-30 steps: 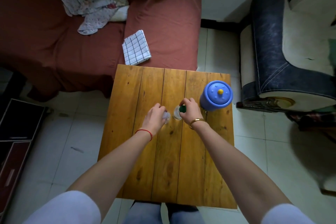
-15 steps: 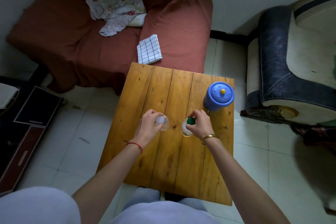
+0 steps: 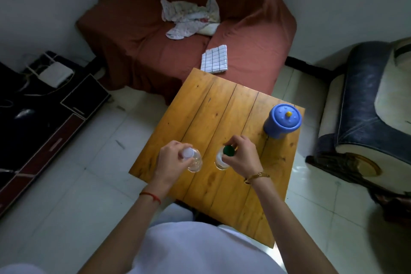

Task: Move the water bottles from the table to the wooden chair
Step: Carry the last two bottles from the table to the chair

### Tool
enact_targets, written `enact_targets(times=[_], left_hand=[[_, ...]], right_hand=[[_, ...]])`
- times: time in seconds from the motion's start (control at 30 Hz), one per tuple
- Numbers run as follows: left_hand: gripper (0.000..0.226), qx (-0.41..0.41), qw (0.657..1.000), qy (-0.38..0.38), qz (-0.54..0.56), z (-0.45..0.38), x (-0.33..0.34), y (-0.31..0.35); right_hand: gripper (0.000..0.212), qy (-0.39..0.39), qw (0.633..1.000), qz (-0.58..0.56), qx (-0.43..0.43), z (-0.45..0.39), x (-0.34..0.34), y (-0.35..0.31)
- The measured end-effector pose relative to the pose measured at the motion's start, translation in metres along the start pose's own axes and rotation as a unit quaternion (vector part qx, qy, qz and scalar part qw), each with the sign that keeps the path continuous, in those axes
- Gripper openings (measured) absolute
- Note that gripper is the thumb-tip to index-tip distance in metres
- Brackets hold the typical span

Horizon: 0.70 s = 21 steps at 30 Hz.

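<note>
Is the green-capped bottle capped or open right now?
Capped: the green cap sits on the green-capped bottle, which the right hand grips by its top.

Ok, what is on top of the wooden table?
Wooden table: a lidded blue pot, plus two clear bottles, white-capped in the left hand, green-capped in the right. Bottle bases are hidden.

A green bottle cap (image 3: 228, 150) and a white one (image 3: 188, 152) above an orange-brown plank bench (image 3: 200, 118); blue jar (image 3: 282, 120), yellow knob (image 3: 288, 113); white cloth with a dark grid (image 3: 214, 59) on a rust-red sofa (image 3: 138, 35).
</note>
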<state>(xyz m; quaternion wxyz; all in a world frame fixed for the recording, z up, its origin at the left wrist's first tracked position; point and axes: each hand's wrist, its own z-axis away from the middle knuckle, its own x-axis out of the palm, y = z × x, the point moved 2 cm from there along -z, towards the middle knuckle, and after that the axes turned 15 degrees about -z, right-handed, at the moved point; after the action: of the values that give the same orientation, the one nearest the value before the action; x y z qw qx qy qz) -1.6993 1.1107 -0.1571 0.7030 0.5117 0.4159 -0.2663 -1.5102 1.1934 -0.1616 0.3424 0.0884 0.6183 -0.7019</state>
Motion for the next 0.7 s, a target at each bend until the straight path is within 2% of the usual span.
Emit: enact_targets(times=[0.33,0.57,0.7], left_hand=[[0.042,-0.118,0.989,0.09,0.027,0.108,-0.039,-0.053],[0.026,-0.192,0.964,0.181,0.034,0.192,-0.077,-0.111],[0.025,-0.244,0.943,0.219,0.049,0.251,-0.097,-0.156]], right_hand=[[0.032,-0.139,0.985,0.051,-0.092,0.052,0.062,-0.053],[0.031,-0.248,0.95,0.074,-0.177,0.096,0.138,-0.102],[0.033,-0.292,0.927,0.088,-0.219,0.134,0.194,-0.131]])
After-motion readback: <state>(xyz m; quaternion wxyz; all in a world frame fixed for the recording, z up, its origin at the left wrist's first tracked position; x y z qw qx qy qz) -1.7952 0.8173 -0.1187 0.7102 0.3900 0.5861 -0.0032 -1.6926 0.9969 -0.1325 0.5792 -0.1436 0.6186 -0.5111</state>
